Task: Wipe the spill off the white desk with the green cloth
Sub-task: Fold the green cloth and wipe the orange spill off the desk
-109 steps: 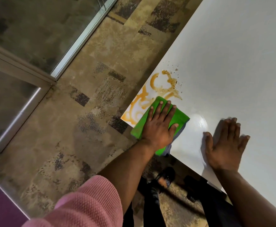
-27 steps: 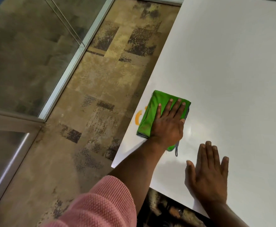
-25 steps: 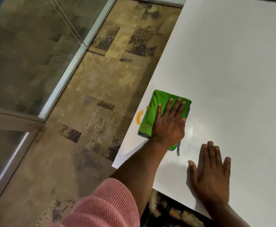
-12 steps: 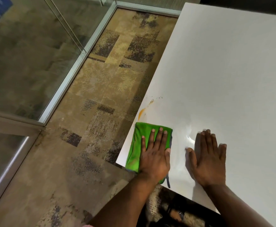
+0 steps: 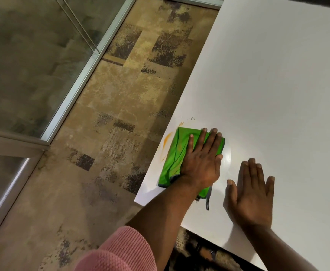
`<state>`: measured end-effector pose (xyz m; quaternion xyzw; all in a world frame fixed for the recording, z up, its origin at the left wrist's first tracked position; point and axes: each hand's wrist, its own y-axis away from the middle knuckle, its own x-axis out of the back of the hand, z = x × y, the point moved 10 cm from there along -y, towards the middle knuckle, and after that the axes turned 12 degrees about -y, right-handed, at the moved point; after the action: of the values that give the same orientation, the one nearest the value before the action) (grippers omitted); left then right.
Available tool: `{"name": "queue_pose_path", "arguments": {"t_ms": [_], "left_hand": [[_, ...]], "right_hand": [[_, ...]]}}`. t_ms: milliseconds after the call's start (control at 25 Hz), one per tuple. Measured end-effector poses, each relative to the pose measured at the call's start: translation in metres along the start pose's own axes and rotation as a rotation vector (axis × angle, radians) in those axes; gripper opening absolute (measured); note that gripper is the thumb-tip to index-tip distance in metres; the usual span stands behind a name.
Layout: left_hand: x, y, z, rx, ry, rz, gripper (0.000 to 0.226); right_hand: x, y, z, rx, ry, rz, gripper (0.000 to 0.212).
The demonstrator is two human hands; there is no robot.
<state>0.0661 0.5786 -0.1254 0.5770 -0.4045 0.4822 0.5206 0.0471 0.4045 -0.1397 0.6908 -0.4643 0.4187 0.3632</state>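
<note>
Now we press our left hand (image 5: 199,163), fingers spread flat, on the green cloth (image 5: 175,153) near the white desk (image 5: 268,85) corner. Orange spill (image 5: 167,138) shows beside the cloth; our right hand (image 5: 251,196) lies open, flat on the desk.

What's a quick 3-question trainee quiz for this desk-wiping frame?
1. True or false: the left hand lies flat on the green cloth.
2. Where does orange residue show on the white desk? A) just left of the cloth, by the desk's left edge B) under the right hand C) at the far right of the desk
3. Fill in: the right hand rests with its palm down on the ____.

Key: 1 true; 2 A; 3 desk
</note>
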Motion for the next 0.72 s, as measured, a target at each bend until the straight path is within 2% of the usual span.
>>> {"name": "queue_pose_path", "arguments": {"t_ms": [320, 720], "left_hand": [[-0.024, 0.079, -0.013, 0.126, 0.064, 0.082, 0.07], [0.001, -0.018, -0.015, 0.075, 0.038, 0.106, 0.063]], "right_hand": [[0.005, 0.001, -0.005, 0.027, 0.008, 0.038, 0.074], [0.006, 0.0, -0.006, 0.026, 0.008, 0.029, 0.074]]}}
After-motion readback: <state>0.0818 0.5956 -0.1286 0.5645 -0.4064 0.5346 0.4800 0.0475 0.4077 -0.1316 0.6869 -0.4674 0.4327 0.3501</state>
